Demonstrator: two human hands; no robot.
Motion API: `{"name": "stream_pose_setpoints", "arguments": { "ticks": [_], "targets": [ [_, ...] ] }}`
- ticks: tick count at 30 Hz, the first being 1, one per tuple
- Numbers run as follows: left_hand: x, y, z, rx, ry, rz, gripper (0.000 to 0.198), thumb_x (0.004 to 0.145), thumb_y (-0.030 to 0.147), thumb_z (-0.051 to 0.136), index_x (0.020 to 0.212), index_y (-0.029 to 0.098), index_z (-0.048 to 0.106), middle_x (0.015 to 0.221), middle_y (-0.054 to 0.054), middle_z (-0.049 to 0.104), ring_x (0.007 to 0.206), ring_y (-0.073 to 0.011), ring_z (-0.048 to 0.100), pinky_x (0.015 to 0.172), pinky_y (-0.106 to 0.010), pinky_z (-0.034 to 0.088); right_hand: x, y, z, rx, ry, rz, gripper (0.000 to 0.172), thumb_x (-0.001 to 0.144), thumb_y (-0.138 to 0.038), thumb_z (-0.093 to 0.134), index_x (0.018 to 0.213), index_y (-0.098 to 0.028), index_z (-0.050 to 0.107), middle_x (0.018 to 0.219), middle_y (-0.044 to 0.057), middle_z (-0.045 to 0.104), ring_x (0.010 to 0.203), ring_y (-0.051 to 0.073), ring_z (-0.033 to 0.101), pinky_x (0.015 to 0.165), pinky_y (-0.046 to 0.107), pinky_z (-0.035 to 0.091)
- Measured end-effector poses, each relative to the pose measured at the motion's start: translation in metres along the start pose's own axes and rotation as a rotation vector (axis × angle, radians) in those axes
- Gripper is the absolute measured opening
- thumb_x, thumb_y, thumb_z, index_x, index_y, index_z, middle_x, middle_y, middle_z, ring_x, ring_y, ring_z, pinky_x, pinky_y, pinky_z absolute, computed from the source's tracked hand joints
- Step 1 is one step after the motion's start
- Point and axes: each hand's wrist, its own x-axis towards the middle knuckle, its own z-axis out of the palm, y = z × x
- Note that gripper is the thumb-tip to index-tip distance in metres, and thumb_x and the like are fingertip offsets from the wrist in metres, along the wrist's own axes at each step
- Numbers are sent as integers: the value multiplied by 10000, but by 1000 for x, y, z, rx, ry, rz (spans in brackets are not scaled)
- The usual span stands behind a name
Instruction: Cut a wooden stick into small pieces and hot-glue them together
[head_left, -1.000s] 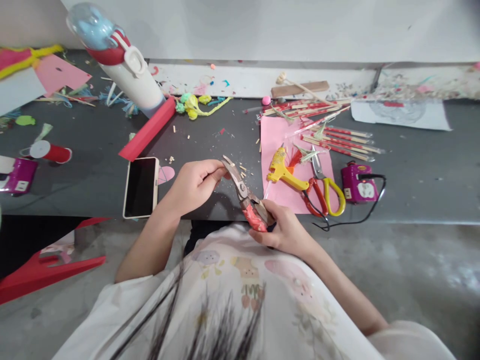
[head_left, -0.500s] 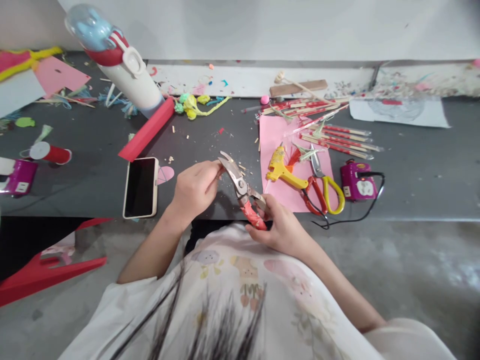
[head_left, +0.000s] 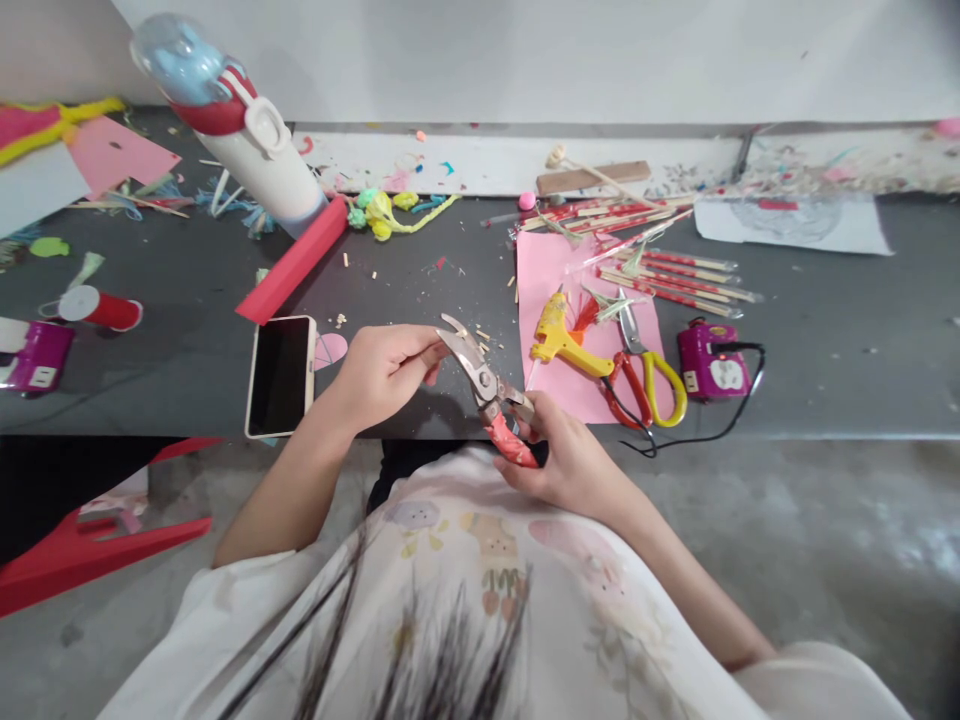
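In my right hand (head_left: 559, 450) are pruning shears (head_left: 484, 385) with red-wrapped handles, their blades parted and angled up to the left over the desk. My left hand (head_left: 390, 375) is closed in a pinch close by the blade tips. Whatever lies between its fingertips is too small to make out. Small pale cut bits (head_left: 482, 340) are scattered on the desk just beyond the blades. A pink paper sheet (head_left: 585, 395) to the right bears a yellow hot glue gun (head_left: 570, 340) and scissors (head_left: 649, 375) with red and yellow handles.
Left of my hands lie a phone (head_left: 281, 375) and a red folded strip (head_left: 296, 262), with a water bottle (head_left: 259, 160) behind. Red-patterned sticks (head_left: 675, 275) spread at the back right. A purple power socket (head_left: 712, 365) with a black cable sits right; a red thread spool (head_left: 101, 307) lies far left.
My left hand has shifted slightly left and down, a little away from the blades. The shears have moved slightly down and stay in my right hand.
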Motion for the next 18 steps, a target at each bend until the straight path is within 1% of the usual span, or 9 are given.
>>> {"name": "stream_pose_setpoints", "arguments": {
  "ticks": [6, 9, 13, 18],
  "targets": [
    [4, -1, -6, -117, -87, -49, 391, 917, 347, 468, 578, 180, 568, 523, 27, 575, 511, -90, 526, 545, -211, 388, 1, 2, -1, 37, -32, -20, 385, 730, -474, 635, 928, -222, 422, 829, 5, 527, 723, 162, 500, 679, 314, 410],
    [5, -2, -6, -137, -92, -78, 370, 914, 338, 479, 593, 180, 575, 521, 31, 572, 514, -89, 523, 544, -209, 384, 2, 5, 0, 78, -54, -27, 403, 756, -521, 625, 939, -219, 432, 836, 2, 521, 719, 156, 498, 668, 303, 405],
    [6, -2, -4, -98, -83, -114, 391, 921, 345, 475, 578, 170, 543, 524, 30, 562, 517, -84, 506, 550, -209, 375, 3, 10, 2, 133, -93, -31, 432, 794, -562, 594, 1003, -215, 443, 822, -12, 504, 711, 145, 489, 654, 286, 393],
    [9, -1, -2, -33, -102, -156, 405, 928, 361, 452, 579, 167, 519, 527, 28, 545, 510, -88, 486, 540, -224, 357, 3, 10, 4, 166, -110, -5, 435, 817, -577, 570, 1020, -207, 466, 798, -25, 498, 697, 136, 480, 644, 277, 380]
  ]
}}
